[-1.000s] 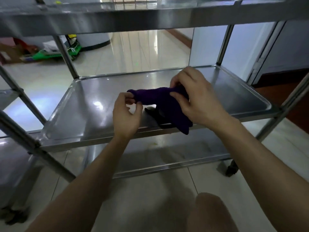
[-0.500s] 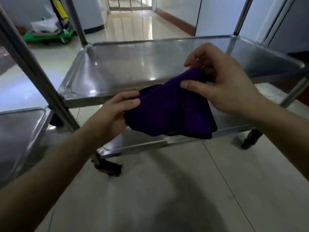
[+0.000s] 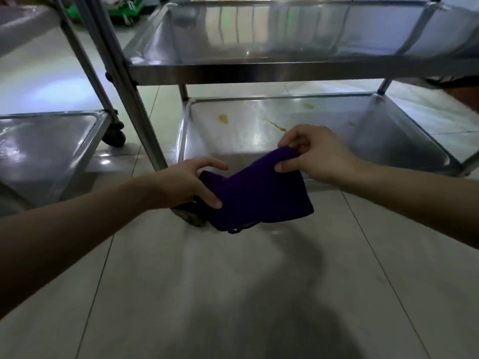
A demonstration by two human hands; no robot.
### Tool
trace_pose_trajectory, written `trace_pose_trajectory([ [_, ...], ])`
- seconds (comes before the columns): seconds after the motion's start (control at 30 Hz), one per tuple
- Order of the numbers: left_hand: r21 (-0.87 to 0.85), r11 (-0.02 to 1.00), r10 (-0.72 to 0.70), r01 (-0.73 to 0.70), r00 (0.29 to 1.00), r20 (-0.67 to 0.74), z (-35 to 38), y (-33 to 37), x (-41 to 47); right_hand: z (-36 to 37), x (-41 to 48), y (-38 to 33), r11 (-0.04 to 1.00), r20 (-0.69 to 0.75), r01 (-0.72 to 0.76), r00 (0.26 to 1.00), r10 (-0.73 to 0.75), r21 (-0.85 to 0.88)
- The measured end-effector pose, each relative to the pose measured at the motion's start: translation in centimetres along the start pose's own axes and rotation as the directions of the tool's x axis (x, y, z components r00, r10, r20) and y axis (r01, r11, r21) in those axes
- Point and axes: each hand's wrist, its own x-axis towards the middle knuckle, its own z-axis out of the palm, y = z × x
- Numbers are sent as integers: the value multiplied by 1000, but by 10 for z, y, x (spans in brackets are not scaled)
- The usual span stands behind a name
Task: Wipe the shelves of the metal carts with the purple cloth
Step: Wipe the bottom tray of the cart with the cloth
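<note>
The purple cloth [image 3: 256, 193] hangs folded in the air in front of the metal cart's bottom shelf [image 3: 324, 141]. My left hand [image 3: 189, 182] pinches its left edge and my right hand [image 3: 311, 154] grips its upper right corner. The bottom shelf carries several yellowish stains [image 3: 223, 118] toward its back. Above it runs the cart's middle shelf [image 3: 259, 71], shiny and bare. The cloth's lower edge hides part of the cart's front left caster.
A second metal cart's low shelf [image 3: 49, 141] stands at the left, with its caster [image 3: 114, 137] and slanted legs [image 3: 124, 81] between the two carts. Pale tiled floor [image 3: 233, 294] lies below my arms. A green object [image 3: 124, 7] sits far back.
My view and both hands have dropped from the middle shelf down to the bottom shelf. The cloth has come off the middle shelf and is held spread between both hands.
</note>
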Motion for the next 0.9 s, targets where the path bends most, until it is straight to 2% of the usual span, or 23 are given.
trace_pose_trajectory([
  [0.07,230,973,54,-24,990,-129,2,-6,11,13,2,18,997,7,-31,1000,30,76],
  [0.1,371,928,101,-18,974,-204,2,-11,17,20,3,28,993,9,-48,999,47,104],
  [0.17,634,773,206,19,938,-280,2,-22,28,30,3,46,991,43,-83,996,79,109],
  [0.23,755,656,292,15,917,-272,0,-29,36,35,6,57,991,103,-112,989,104,77],
  [0.27,768,640,304,9,915,-265,-4,-31,41,35,10,59,989,129,-127,985,117,72],
  [0.33,714,700,279,16,914,-295,-16,-26,52,33,28,56,984,147,-152,980,138,94],
  [0.37,666,745,275,16,903,-329,-23,-21,59,31,42,54,984,124,-150,983,138,100],
  [0.43,643,766,347,2,840,-417,-36,-12,76,25,78,49,990,26,-119,993,117,77],
  [0.47,655,756,394,5,795,-461,-42,-9,83,24,94,47,995,-18,-95,995,95,17],
  [0.53,675,738,447,8,744,-497,-48,-11,94,31,115,49,969,-15,-44,999,42,-244],
  [0.6,695,719,452,2,758,-470,-46,-21,98,52,113,63,862,92,23,995,27,-506],
  [0.63,703,712,454,-11,770,-448,-42,-29,97,65,106,71,819,154,69,988,24,-569],
  [0.7,697,716,445,-40,796,-410,-37,-49,88,87,91,84,758,252,196,967,-43,-622],
  [0.8,693,720,406,25,795,-450,-38,-80,64,112,84,86,694,317,349,931,-181,-629],
  [0.83,667,743,373,56,793,-482,-41,-89,56,118,87,82,685,322,371,924,-206,-627],
  [0.9,509,852,235,125,777,-584,-53,-104,44,134,99,72,685,268,349,936,-227,-640],
])
